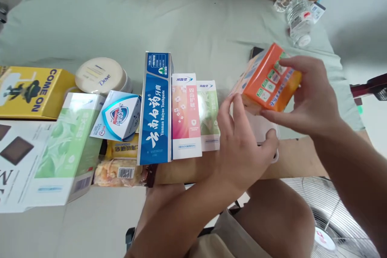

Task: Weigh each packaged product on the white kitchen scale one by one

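Fingers [298, 63] of the right hand [316, 98] are spreading wide around an orange pack [273, 82], holding it tilted; the left hand's [243, 143] thumb and fingers are standing apart over clear plastic [261, 125], their grip unclear. Pink [186, 117] and green boxes [208, 115] are lying leftward, the left hand partly blocking the view. The pack is sitting between the right thumb and fingertips

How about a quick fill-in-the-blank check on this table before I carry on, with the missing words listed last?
1. The pack in the right hand is mainly ____ in colour.
2. The blue toothpaste box reads "Yunnan ____ Toothpaste".
3. The round tub carries the brand name ____.
4. The yellow box reads "COME ____".

Missing words: orange; Baiyao; Dove; ON
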A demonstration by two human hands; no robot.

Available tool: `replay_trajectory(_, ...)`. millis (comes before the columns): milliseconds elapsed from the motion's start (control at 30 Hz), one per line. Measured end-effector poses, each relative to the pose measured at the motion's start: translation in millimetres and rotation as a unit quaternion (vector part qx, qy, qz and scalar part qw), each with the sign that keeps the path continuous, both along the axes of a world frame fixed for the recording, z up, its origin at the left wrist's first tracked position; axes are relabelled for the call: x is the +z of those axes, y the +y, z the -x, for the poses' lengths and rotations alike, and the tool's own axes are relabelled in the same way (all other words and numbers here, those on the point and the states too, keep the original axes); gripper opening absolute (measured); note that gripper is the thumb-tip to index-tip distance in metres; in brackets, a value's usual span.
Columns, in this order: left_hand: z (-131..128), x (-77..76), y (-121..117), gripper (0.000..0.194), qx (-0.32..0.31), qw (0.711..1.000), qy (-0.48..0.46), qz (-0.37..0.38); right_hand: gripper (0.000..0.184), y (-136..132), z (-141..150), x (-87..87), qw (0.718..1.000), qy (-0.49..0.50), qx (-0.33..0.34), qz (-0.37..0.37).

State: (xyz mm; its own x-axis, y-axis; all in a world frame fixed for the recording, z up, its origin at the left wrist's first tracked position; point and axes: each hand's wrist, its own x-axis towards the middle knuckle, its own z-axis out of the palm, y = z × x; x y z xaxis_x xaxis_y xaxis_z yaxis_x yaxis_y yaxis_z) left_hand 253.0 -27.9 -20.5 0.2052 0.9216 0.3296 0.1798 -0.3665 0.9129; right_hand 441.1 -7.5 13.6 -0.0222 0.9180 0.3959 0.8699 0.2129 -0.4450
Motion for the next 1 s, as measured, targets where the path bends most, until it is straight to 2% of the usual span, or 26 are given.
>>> replay_trajectory(100,4.9,3.9,-3.7,0.083,-0.064,0.992,-0.027,0.102,0.089,33.5,-18.6,0.1,0.997,-0.009,0.08,-0.005)
replay_trajectory(167,6.2,5.4,-3.8,0.08,-0.091,0.986,-0.043,0.134,0.088,55.1,-22.7,-0.5,0.995,-0.009,0.097,0.022)
replay_trajectory(300,6.7,7.0,1.4,0.075,-0.1,0.981,-0.042,0.159,0.087,89.2,-21.3,-2.9,0.989,-0.002,0.111,0.098)
replay_trajectory(433,8.0,7.8,5.0,0.073,-0.098,0.983,-0.033,0.152,0.089,109.4,-23.4,-7.9,0.981,-0.014,0.124,0.147)
replay_trajectory(633,7.9,7.0,10.3,0.072,-0.085,0.985,-0.024,0.151,0.091,116.8,-28.2,-18.5,0.968,-0.017,0.18,0.175)
replay_trajectory(733,8.3,8.0,14.6,0.072,-0.079,0.985,-0.025,0.149,0.099,116.8,-30.0,-21.9,0.954,-0.028,0.19,0.232)
replay_trajectory(833,9.2,8.9,16.9,0.071,-0.072,0.986,-0.021,0.148,0.113,116.7,-31.8,-22.7,0.941,-0.032,0.182,0.284)
replay_trajectory(900,9.9,8.7,17.1,0.071,-0.074,0.986,-0.019,0.146,0.12,114.5,-32.5,-21.3,0.943,-0.033,0.166,0.285)
replay_trajectory(1000,11.0,7.9,16.3,0.072,-0.081,0.986,-0.025,0.141,0.112,105.1,-33.8,-17.6,0.959,-0.017,0.13,0.252)
